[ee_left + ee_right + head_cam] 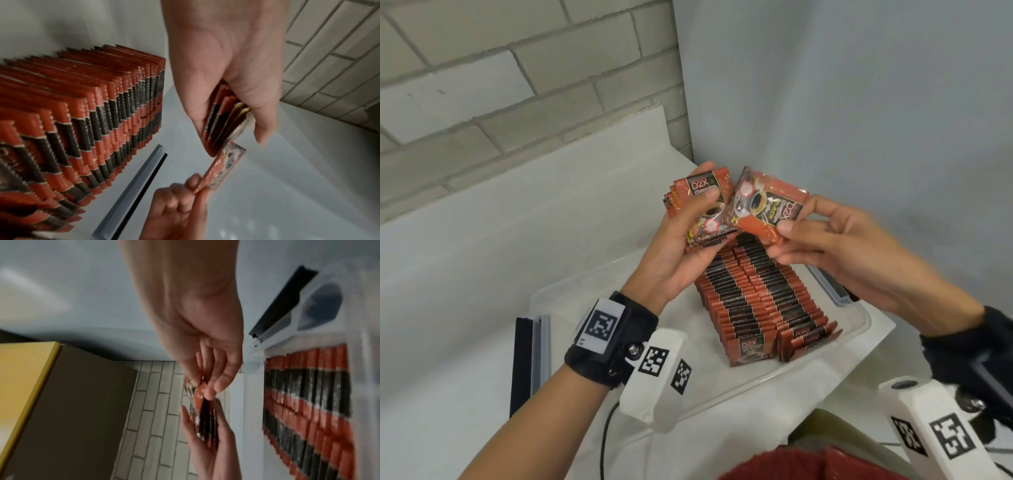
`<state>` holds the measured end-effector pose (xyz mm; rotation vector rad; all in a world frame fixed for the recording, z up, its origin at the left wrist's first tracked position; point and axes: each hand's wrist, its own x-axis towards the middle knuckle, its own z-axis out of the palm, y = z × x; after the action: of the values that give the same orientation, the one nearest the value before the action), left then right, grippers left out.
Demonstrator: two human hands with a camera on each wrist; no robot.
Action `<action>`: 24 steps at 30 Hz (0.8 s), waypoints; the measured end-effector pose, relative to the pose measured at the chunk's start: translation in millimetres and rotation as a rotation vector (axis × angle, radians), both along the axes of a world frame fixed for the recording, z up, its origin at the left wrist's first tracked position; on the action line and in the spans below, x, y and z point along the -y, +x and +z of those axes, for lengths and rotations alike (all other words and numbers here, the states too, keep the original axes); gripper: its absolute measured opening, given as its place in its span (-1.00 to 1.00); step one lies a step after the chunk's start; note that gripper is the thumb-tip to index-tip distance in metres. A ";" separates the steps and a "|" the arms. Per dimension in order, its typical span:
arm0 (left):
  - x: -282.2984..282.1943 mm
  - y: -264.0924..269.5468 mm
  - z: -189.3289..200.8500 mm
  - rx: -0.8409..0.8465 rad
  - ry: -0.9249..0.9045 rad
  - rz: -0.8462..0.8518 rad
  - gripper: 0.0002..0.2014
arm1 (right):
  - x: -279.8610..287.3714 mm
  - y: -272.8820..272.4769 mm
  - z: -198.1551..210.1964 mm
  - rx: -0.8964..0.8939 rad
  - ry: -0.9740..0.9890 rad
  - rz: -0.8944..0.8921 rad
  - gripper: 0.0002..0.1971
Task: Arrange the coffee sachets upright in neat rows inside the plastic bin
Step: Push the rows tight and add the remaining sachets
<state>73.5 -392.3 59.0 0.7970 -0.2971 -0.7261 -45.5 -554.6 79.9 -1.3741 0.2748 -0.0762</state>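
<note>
Above the clear plastic bin (858, 329), my left hand (690, 219) grips a stack of red-and-black coffee sachets (697, 205), thumb pressed on the front one. The same stack (223, 120) shows edge-on in the left wrist view. My right hand (804, 219) pinches a single sachet (767, 205) between thumb and fingers, held tilted beside the stack and overlapping its right edge. That single sachet (223, 164) (198, 394) appears in both wrist views. Inside the bin, several sachets stand upright in two rows (760, 298) (82, 123) (308, 402).
The bin sits on a white table (465, 274) in a corner between a brick wall (482, 85) and a plain wall. A grey-and-black bin latch (530, 359) hangs at the left, another (832, 291) at the right. A yellow-brown box (51, 402) shows in the right wrist view.
</note>
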 end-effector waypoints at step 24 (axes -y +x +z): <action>-2.8 1.8 1.6 0.010 0.059 0.022 -0.63 | -26.5 -17.5 -37.7 0.139 -1.211 0.597 -0.80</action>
<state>75.3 -389.4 60.6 0.8586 -0.2764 -0.7130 -63.0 -528.1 42.3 -2.5824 -0.3922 0.1957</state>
